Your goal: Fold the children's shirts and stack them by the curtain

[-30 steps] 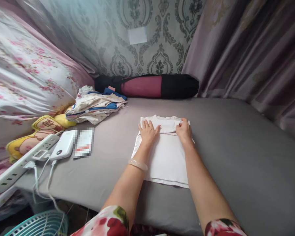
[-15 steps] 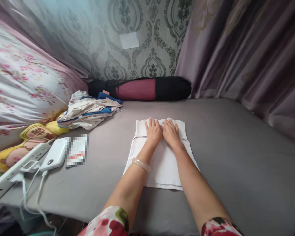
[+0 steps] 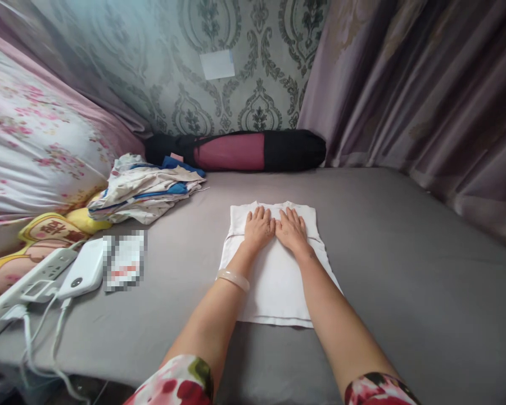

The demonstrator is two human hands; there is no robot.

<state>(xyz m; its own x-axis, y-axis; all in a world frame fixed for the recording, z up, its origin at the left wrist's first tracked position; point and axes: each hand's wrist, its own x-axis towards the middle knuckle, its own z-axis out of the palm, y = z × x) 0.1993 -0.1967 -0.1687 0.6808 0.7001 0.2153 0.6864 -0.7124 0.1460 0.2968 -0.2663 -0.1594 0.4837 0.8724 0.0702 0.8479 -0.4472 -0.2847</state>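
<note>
A white shirt-like garment (image 3: 276,287) lies flat on the grey sheet, its sides folded inward and its top edge facing the wall. My left hand (image 3: 259,226) rests palm down on the upper part of the cloth, fingers stretched toward the far edge. Beside it, almost touching at the thumbs, my right hand (image 3: 292,226) is also laid flat with its fingers apart. Both palms press on the fabric and neither grips it. A pale bangle (image 3: 233,279) circles my left wrist.
Rumpled clothes (image 3: 147,188) are piled at the left, near a yellow cartoon cushion (image 3: 46,228). A power strip (image 3: 46,278), a white power bank (image 3: 84,267) with cables and a blurred packet (image 3: 126,261) lie closer. A long black and maroon bag (image 3: 231,152) lies along the wall.
My left hand has shifted slightly left and down over the cloth, and my right hand slightly down. The view has turned a little to the right. The garment stays flat.
</note>
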